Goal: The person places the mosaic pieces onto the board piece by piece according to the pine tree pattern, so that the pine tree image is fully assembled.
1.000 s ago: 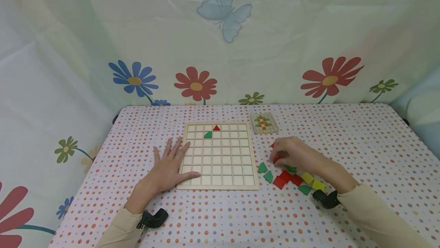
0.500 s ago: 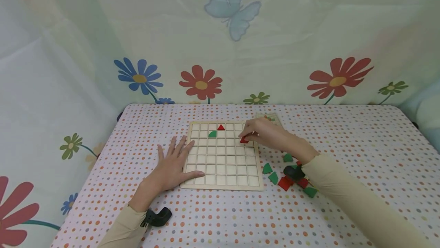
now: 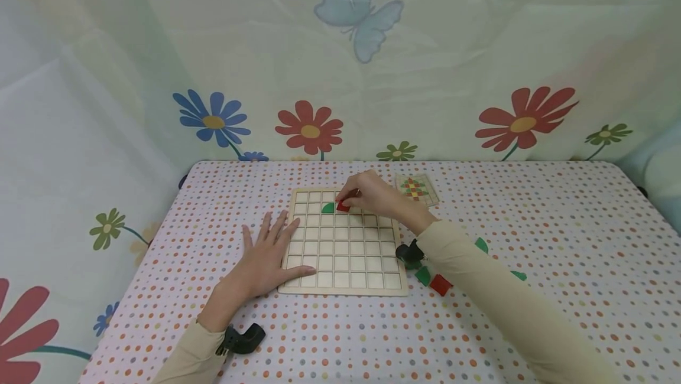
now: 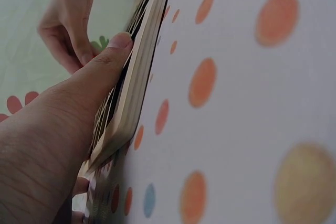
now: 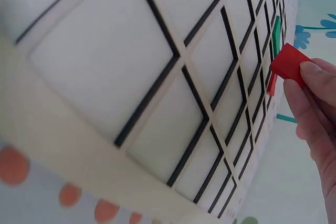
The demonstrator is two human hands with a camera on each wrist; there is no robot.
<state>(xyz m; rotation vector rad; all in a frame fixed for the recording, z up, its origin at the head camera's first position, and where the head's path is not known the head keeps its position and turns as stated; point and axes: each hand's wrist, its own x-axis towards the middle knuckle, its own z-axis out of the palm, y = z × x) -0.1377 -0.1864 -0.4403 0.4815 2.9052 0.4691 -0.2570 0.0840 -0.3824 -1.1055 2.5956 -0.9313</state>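
A wooden grid board [image 3: 340, 290] lies on the dotted table. My left hand [image 3: 262, 263] rests with spread fingers on its left edge; in the left wrist view the thumb [image 4: 107, 59] lies over the rim. Between thumb and fingers my right hand [image 3: 372, 194] pinches a red square tile [image 5: 289, 64], held over the board's upper rows. Just left of that tile, a green quarter-round tile [image 3: 328, 208] sits in a cell. A red triangle tile [image 5: 272, 84] shows partly behind the held tile in the right wrist view.
Right of the board lie loose tiles, among them a red tile [image 3: 440, 285] and a green tile [image 3: 422, 276]; the right sleeve [image 3: 489, 272] hides part of the pile. A pattern card [image 3: 417, 189] lies beyond the board's right corner. A printed cloth hangs behind the table.
My right hand has picked up the red square tile from the pile and carried it left across the board to the upper rows. My left hand has stayed on the board's edge.
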